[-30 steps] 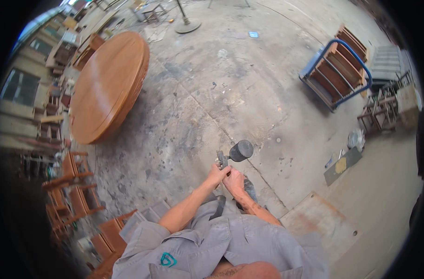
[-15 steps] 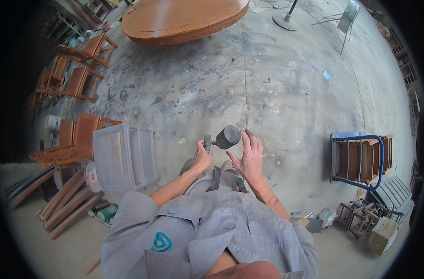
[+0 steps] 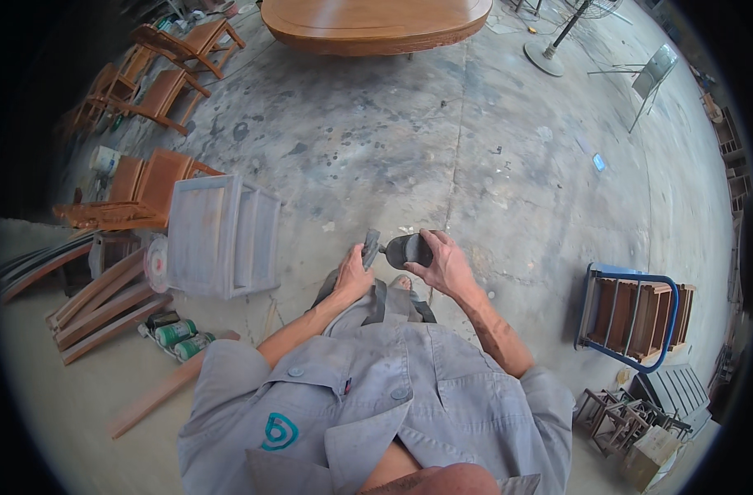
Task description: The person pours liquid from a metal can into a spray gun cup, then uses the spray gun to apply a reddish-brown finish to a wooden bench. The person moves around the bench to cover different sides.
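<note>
My left hand point(image 3: 356, 276) is closed round the handle of a dark spray gun point(image 3: 371, 241), in front of my waist. A short neck joins the gun to a round black cup point(image 3: 403, 251) at its right. My right hand point(image 3: 449, 269) grips that cup from the right side, with the thumb on the near side and the fingers bent over the far side. The palm hides part of the cup. Below the gun, part of my foot point(image 3: 403, 283) shows on the concrete floor.
A grey wooden cabinet point(image 3: 207, 235) stands close on the left, with brown chairs point(image 3: 158, 186) behind it. Wooden strips point(image 3: 104, 309) and green cans point(image 3: 177, 332) lie nearer. A large wooden tabletop point(image 3: 376, 29) is ahead; a blue-framed trolley point(image 3: 632, 318) stands at the right.
My right hand has closed in on the cup, from spread fingers beside it to a grip on it. The view has shifted, so the tabletop sits higher and farther right.
</note>
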`<state>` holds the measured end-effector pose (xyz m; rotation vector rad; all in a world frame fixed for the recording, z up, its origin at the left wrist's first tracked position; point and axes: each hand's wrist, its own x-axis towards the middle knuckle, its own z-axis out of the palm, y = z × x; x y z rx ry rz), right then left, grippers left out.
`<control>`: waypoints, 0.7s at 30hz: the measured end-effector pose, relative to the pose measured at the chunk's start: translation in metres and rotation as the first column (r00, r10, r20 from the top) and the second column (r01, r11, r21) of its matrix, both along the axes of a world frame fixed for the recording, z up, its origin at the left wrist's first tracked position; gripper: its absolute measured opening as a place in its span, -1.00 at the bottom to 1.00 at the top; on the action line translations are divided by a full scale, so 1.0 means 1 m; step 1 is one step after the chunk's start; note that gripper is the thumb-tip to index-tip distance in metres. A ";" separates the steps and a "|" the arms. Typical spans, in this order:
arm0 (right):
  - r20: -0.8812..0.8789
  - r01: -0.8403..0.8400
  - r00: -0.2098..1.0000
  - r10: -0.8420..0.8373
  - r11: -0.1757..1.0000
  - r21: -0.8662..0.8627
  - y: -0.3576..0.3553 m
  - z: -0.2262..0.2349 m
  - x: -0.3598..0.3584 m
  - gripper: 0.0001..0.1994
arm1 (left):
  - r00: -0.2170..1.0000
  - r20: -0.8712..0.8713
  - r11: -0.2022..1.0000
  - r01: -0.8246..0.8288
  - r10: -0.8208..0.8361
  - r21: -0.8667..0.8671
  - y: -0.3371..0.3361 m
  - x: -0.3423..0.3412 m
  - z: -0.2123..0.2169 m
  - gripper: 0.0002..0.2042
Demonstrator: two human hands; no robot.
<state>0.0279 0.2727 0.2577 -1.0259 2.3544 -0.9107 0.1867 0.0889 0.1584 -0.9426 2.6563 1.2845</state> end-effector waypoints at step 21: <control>0.999 0.896 0.054 0.000 0.441 -0.049 0.131 -0.074 0.034 -0.55 | 0.989 -0.126 0.982 -0.058 0.082 0.181 -0.012 -0.013 0.007 -0.50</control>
